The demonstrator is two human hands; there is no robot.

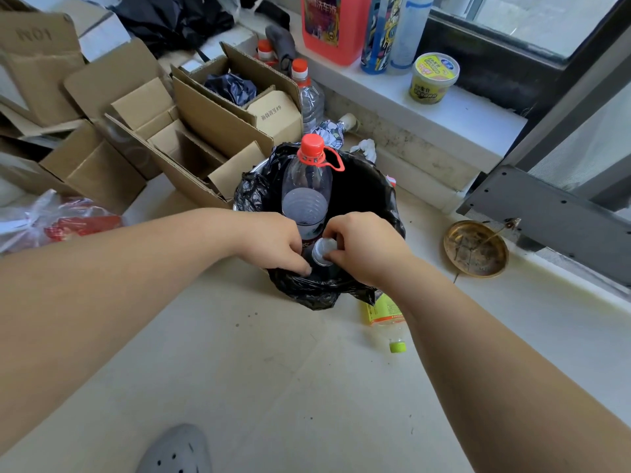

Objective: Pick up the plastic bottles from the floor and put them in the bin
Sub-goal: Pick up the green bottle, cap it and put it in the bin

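A bin (372, 186) lined with a black bag stands on the floor. A large clear bottle with a red cap (307, 186) stands upright inside it. At the bin's near rim my right hand (362, 247) pinches the clear cap end of a small bottle (322, 251), most of which is hidden in the bin. My left hand (276, 244) rests at the bag's near edge beside that bottle, fingers curled down; whether it grips the bottle is unclear. A clear bottle with a yellow label and green cap (387, 319) lies on the floor just right of the bin.
Open cardboard boxes (191, 131) crowd the floor left of the bin, with red-capped bottles (309, 93) behind them. A brass dish (476, 249) lies to the right by the window frame. Containers stand on the sill (433, 76). A grey shoe (177, 452) is at the bottom.
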